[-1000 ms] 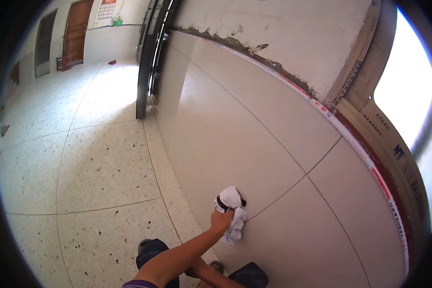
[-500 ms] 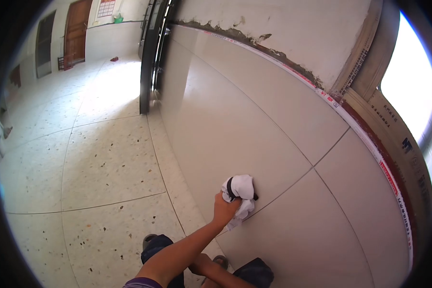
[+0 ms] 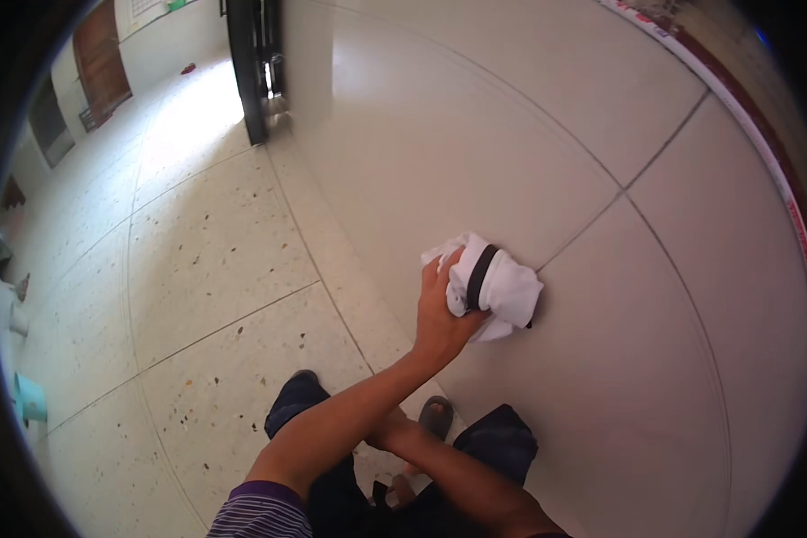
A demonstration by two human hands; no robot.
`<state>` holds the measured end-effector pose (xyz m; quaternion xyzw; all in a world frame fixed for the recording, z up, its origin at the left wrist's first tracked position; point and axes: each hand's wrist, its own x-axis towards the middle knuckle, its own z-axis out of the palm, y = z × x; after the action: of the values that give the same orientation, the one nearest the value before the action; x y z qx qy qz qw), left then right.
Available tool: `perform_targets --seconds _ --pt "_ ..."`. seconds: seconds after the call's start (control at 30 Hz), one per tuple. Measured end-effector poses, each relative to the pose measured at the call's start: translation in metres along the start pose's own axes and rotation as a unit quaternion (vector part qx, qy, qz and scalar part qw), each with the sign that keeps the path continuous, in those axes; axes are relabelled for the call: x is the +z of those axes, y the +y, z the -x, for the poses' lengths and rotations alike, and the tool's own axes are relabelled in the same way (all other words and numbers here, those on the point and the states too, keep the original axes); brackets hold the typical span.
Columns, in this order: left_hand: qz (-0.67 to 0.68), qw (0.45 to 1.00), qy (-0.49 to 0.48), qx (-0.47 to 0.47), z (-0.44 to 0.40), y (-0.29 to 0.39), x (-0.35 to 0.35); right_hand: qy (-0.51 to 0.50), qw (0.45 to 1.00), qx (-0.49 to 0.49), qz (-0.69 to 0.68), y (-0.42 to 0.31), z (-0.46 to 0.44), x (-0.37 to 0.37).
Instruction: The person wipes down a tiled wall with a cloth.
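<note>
My left hand [image 3: 444, 309] is closed on a crumpled white cloth [image 3: 511, 289] with a black band across it. The cloth is pressed against the pale wall tile [image 3: 592, 359], at the lower end of a slanting grout line. My left arm, in a striped purple-edged sleeve, reaches across from the lower left. My right forearm crosses beneath it, and my right hand [image 3: 388, 430] is mostly hidden behind the left forearm, its fingers out of sight.
Speckled floor tiles [image 3: 215, 296] run along the wall's foot. A dark door frame [image 3: 247, 81] stands ahead. A light-blue bucket [image 3: 30, 397] is at far left, and red-printed tape [image 3: 785, 193] edges the tiling at right. My knees and a sandal [image 3: 436, 415] are below.
The camera view has tilted downward, and the wall's upper part has mostly left it. My left hand and the cloth have turned, and the cloth sits slightly lower relative to the grout crossing.
</note>
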<state>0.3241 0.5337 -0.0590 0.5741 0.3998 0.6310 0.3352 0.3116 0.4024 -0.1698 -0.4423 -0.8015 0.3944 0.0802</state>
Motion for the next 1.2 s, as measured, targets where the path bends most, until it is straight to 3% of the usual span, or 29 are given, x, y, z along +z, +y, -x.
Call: perform_targets --seconds 0.03,0.07,0.17,0.23,0.3,0.37,0.4,0.47,0.53,0.57,0.7,0.83,0.87,0.9,0.97,1.0,1.03,1.07,1.13,1.17,1.2 --pt "-0.004 0.999 0.026 0.031 -0.007 -0.005 -0.002 -0.027 0.999 0.031 0.014 -0.004 -0.002 -0.003" --pt "0.015 0.999 0.035 -0.014 -0.011 -0.018 -0.001 -0.002 1.000 0.009 0.019 0.007 -0.003 0.008" --pt "0.012 0.978 0.081 -0.190 -0.020 -0.044 -0.003 -0.083 0.986 0.005 0.145 -0.018 -0.001 -0.026" --pt "0.091 0.945 0.028 -0.313 -0.030 -0.053 -0.015 -0.081 0.985 -0.009 0.150 -0.023 -0.002 -0.029" --pt "0.067 0.934 0.076 -0.342 -0.016 -0.074 -0.011 -0.112 0.981 0.015 0.155 -0.028 -0.003 -0.037" --pt "0.104 0.874 0.045 -0.473 -0.005 -0.098 -0.006 -0.102 0.982 0.008 0.159 -0.025 -0.005 -0.041" --pt "0.103 0.873 0.044 -0.475 0.003 -0.104 -0.002 -0.116 0.979 0.009 0.170 -0.022 -0.007 -0.043" --pt "0.163 0.764 0.022 -0.623 0.021 -0.114 0.003 -0.133 0.975 0.007 0.179 -0.014 -0.007 -0.036" --pt "0.198 0.747 0.007 -0.634 0.033 -0.119 0.008 0.060 0.983 -0.090 0.147 -0.001 -0.002 -0.026" --pt "0.234 0.728 -0.016 -0.644 0.040 -0.119 0.013 0.058 0.984 -0.085 0.144 -0.003 -0.002 -0.027" --pt "0.208 0.752 -0.021 -0.625 0.034 -0.086 0.014 0.053 0.996 -0.035 0.069 0.006 -0.002 0.000" --pt "0.159 0.874 0.007 -0.460 0.011 -0.060 0.004 0.033 0.996 0.029 -0.083 -0.002 -0.004 0.002" --pt "0.139 0.891 0.017 -0.433 0.004 -0.068 0.001 0.001 1.000 0.028 0.009 -0.017 -0.001 -0.014" --pt "0.119 0.906 0.026 -0.406 -0.004 -0.074 -0.001 0.000 0.999 0.035 0.005 -0.022 -0.004 -0.023" --pt "0.180 0.883 0.038 -0.431 -0.012 -0.091 -0.008 -0.085 0.989 0.026 0.118 -0.025 -0.004 -0.029" --pt "0.209 0.850 0.035 -0.482 -0.012 -0.105 -0.011 -0.009 0.991 -0.014 0.132 -0.011 -0.003 -0.012" --pt "0.236 0.815 0.031 -0.529 -0.010 -0.120 -0.012 -0.011 0.991 -0.005 0.133 -0.012 -0.001 -0.013" --pt "0.240 0.812 0.028 -0.531 -0.002 -0.135 -0.010 -0.066 0.987 0.002 0.143 -0.016 -0.004 -0.023" --pt "0.181 0.737 -0.001 -0.652 0.018 -0.161 -0.005 -0.174 0.971 0.024 0.160 -0.024 -0.012 -0.036" --pt "0.180 0.734 -0.006 -0.654 0.029 -0.165 0.001 -0.172 0.972 0.029 0.158 -0.021 -0.008 -0.036" --pt "0.204 0.704 -0.035 -0.680 0.043 -0.165 0.009 -0.108 0.983 0.005 0.148 -0.019 -0.001 -0.035"
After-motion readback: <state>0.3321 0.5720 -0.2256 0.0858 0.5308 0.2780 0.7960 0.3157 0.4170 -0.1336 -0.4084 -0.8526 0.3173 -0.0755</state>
